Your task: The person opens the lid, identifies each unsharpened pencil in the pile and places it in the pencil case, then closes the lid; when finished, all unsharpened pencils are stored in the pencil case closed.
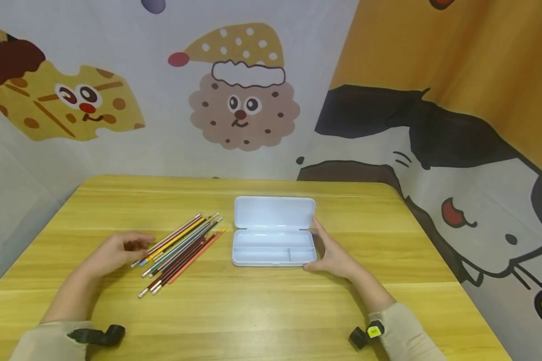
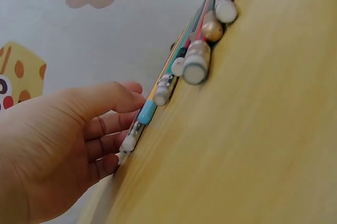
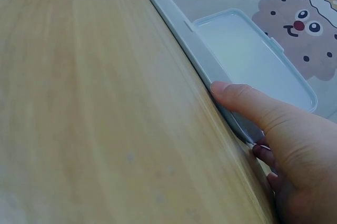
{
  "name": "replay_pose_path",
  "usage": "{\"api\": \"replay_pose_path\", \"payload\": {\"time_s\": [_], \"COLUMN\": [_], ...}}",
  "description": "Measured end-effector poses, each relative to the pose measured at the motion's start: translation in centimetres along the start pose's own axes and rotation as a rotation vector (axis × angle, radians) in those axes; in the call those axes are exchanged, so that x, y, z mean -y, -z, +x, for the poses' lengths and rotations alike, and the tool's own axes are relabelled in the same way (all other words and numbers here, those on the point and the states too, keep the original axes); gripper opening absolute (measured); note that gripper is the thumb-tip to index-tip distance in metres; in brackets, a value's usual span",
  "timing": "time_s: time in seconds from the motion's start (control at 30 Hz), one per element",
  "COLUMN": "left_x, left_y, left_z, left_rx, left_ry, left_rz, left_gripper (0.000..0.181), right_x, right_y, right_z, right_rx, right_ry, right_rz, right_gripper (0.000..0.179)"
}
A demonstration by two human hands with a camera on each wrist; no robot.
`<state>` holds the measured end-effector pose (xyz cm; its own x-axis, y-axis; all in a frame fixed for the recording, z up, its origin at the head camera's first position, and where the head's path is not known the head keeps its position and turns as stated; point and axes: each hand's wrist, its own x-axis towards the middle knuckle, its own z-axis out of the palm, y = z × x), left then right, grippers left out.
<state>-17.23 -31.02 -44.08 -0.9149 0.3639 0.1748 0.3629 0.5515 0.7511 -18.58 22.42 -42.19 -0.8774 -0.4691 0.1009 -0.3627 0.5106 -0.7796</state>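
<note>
A white pencil case [image 1: 262, 256] lies with its lid [image 1: 274, 212] raised, its divided inside bare. My right hand [image 1: 336, 255] holds the case's right end, thumb at the front corner and fingers along the side; in the right wrist view the thumb [image 3: 247, 100] presses on the front wall. To the left, a loose bundle of pencils [image 1: 185, 253] lies slanted on the table, several with white erasers toward me. Beside the bundle's left edge is my left hand [image 1: 117, 253], fingers loosely bent. In the left wrist view, the fingertips are close to the eraser ends; contact is hard to tell.
Both the case and the pencils rest on a yellow wood-grain table [image 1: 262, 311]. Behind it hangs a cartoon-printed cloth [image 1: 162, 150], close to the table's far edge. Dark devices [image 1: 113, 335] are strapped at both sleeves.
</note>
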Motion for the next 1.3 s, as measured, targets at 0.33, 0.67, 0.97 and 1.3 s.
{"api": "replay_pose_path", "payload": {"time_s": [0.33, 0.67, 0.97, 1.3], "left_x": [-0.4, -0.7, -0.4, -0.5], "left_y": [-0.4, -0.3, -0.5, -0.5], "left_z": [0.4, 0.6, 0.4, 0.3], "left_rx": [0.026, 0.039, -0.032, -0.073], "left_ry": [-0.004, 0.117, 0.183, 0.163], "left_rz": [0.053, 0.003, -0.026, -0.068], "left_gripper": [0.031, 0.034, 0.031, 0.031], "right_x": [-1.5, -0.2, -0.1, -1.0], "right_y": [-0.2, 0.0, 0.0, -0.2], "right_z": [0.2, -0.1, 0.0, 0.1], "right_rx": [-0.001, 0.007, 0.011, 0.005], "right_ry": [0.016, -0.005, -0.003, -0.013], "right_rz": [-0.005, -0.005, -0.004, -0.016], "right_gripper": [0.125, 0.122, 0.122, 0.124]}}
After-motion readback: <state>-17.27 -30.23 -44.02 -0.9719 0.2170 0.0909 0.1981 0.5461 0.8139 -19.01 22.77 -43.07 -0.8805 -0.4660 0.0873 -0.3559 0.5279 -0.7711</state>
